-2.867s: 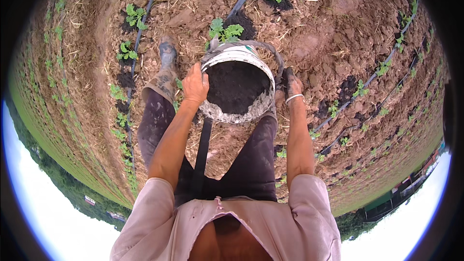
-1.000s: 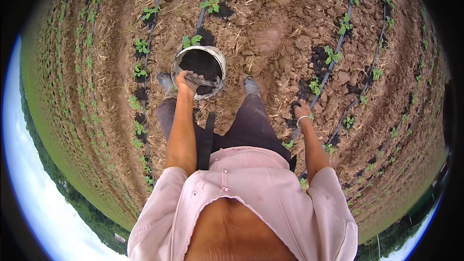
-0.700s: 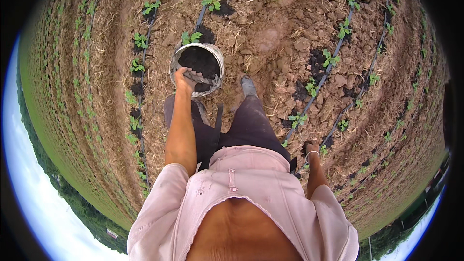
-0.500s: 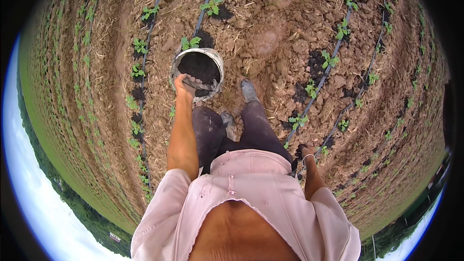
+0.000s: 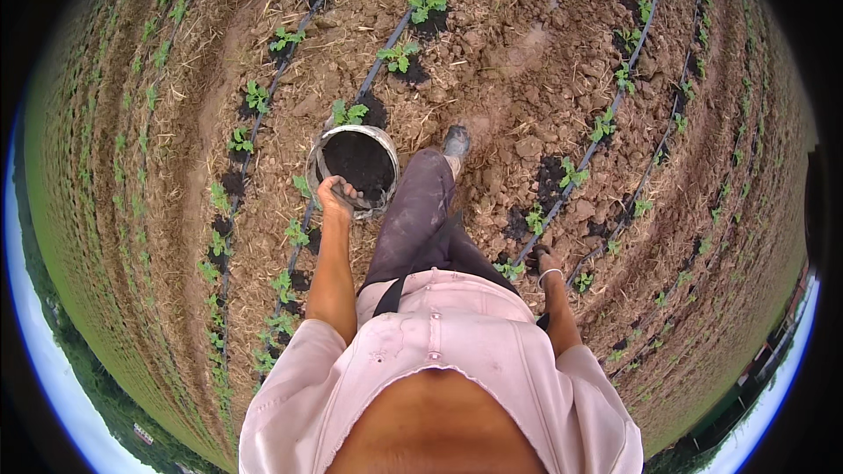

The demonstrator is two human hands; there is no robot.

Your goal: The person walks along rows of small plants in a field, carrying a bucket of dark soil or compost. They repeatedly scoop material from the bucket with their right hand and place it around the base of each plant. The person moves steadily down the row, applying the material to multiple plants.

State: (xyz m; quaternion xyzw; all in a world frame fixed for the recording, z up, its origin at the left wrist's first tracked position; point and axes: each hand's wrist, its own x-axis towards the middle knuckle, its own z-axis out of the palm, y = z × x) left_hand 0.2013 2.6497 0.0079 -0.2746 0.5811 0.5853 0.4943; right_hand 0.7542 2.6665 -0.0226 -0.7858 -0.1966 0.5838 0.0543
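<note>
My left hand point(image 5: 339, 196) is closed on the handle of a whitish, dirt-smeared bucket point(image 5: 316, 156), at the bucket's near left side. Dark, loose soil-like material point(image 5: 358, 163) lies inside it. A small green plant point(image 5: 349, 112) stands just beyond the bucket's far rim, with dark material on the ground beside it. My right hand point(image 5: 546, 261) hangs low by my right side, darkened with dirt, a pale band at its wrist. Its fingers are too small and dark to make out. Nearest to it are a green seedling point(image 5: 509, 269) and a drip line.
Black drip lines point(image 5: 384, 53) run along rows of seedlings on both sides, with dark patches at many plants. Between them lies cloddy brown soil point(image 5: 500, 105) with straw. My front foot, in a grey boot point(image 5: 457, 142), steps between two rows.
I have stepped forward, one leg now ahead beside the bucket. The bucket hangs slightly lower in view, still in my left hand. My right hand has swung slightly forward.
</note>
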